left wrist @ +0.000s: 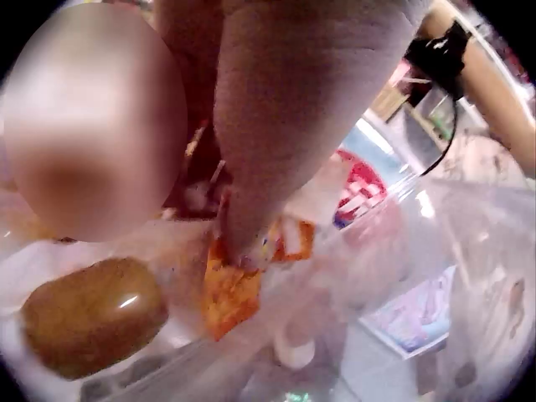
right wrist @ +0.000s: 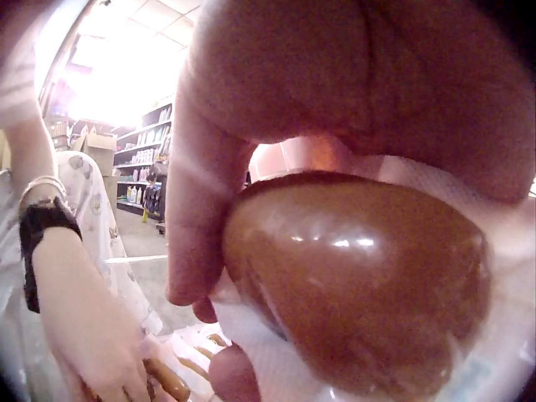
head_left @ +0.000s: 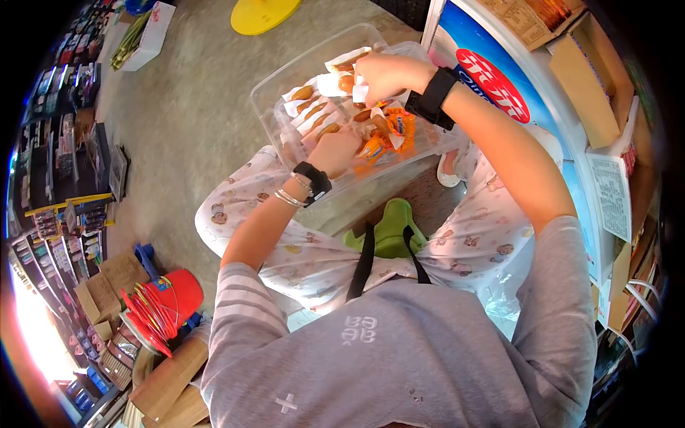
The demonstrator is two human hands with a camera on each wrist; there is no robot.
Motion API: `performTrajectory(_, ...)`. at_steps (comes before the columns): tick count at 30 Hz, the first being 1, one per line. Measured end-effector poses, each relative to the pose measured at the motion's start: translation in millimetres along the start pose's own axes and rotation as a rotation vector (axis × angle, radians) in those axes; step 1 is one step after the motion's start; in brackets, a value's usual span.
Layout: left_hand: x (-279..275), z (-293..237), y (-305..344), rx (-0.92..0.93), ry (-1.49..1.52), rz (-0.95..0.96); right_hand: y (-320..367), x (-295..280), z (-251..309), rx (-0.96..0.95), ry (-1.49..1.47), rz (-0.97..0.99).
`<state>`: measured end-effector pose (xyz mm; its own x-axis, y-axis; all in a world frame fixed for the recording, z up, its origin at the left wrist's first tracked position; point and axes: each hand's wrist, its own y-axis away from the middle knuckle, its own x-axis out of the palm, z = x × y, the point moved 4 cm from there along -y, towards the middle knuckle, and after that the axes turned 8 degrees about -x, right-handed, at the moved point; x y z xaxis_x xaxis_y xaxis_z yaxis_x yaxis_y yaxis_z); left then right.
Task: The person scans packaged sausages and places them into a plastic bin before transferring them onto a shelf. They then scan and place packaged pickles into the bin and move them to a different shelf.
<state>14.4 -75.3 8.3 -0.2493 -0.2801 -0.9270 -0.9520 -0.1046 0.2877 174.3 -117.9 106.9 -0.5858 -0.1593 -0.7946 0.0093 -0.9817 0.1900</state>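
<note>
1. A person's right hand grips a glossy brown piece, fingers curled round its rounded side, with white paper against it. The paper probably spares the skin a sticky surface, and the wrap of the fingers suits something smooth and likely slippery.

2. Across from that grip, the left hand reaches down with its fingertips at an orange wrapper. Whether they pinch it or merely touch it, the pictures cannot tell.

3. Beside the left fingers, more brown pieces lie in a row on white paper, apparently spaced so that each can be reached without sticking to its neighbour.

4. Between the two hands, orange packets sit bunched together, near both sets of fingers.

5. Around and beneath both hands stands a clear plastic box, just beyond the knees, a placing that seems to keep its contents within easy reach of either arm.
</note>
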Motion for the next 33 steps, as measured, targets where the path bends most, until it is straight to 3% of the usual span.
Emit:
performTrajectory(2, 10, 2, -4, 0.097, -0.073, 0.081, 0, -1, 2, 0.004, -0.006, 0.01)
performTrajectory(6, -20, 20, -15, 0.059, 0.079, 0.213, -2, -2, 2, -0.014, 0.002, -0.007)
performTrajectory(8, -49, 39, -13, -0.151, 0.33, 0.262, 0, -7, 1, -0.03, -0.041, -0.053)
performTrajectory(9, -54, 54, -12, -0.154, 0.332, 0.262, -1, -8, 1, -0.033, -0.041, -0.05)
performTrajectory(11, -73, 82, -12, -0.155, 0.093, -0.068, -2, -13, -3, 0.041, 0.069, -0.156)
performTrajectory(12, -78, 83, -10, -0.164, 0.094, -0.073, -2, -13, -3, 0.033, 0.073, -0.153)
performTrajectory(14, -100, 90, -8, -0.349, -0.222, -0.312, -1, -14, -7, 0.11, -0.021, -0.171)
performTrajectory(15, -99, 95, -9, -0.352, -0.221, -0.319, 0, -16, -8, 0.153, -0.068, -0.181)
performTrajectory(17, -100, 102, -12, -0.363, -0.343, -0.506, 1, -18, -6, 0.157, -0.058, -0.189)
performTrajectory(21, -100, 106, -10, -0.333, -0.269, -0.54, 0, -15, -10, 0.136, 0.025, -0.247)
performTrajectory(24, -90, 117, -7, -0.37, -0.303, -0.464, -1, -12, -14, 0.115, -0.095, -0.268)
performTrajectory(26, -66, 128, -6, -0.296, -0.314, -0.163, -1, -11, -15, 0.137, -0.112, -0.247)
performTrajectory(27, -71, 124, -5, -0.298, -0.313, -0.164, -1, -10, -15, 0.161, -0.131, -0.225)
performTrajectory(29, -68, 117, -4, -0.362, -0.276, 0.109, -3, -9, -15, 0.162, -0.141, -0.226)
performTrajectory(33, -60, 122, -12, -0.474, -0.191, 0.16, -8, -7, -12, 0.114, -0.099, -0.224)
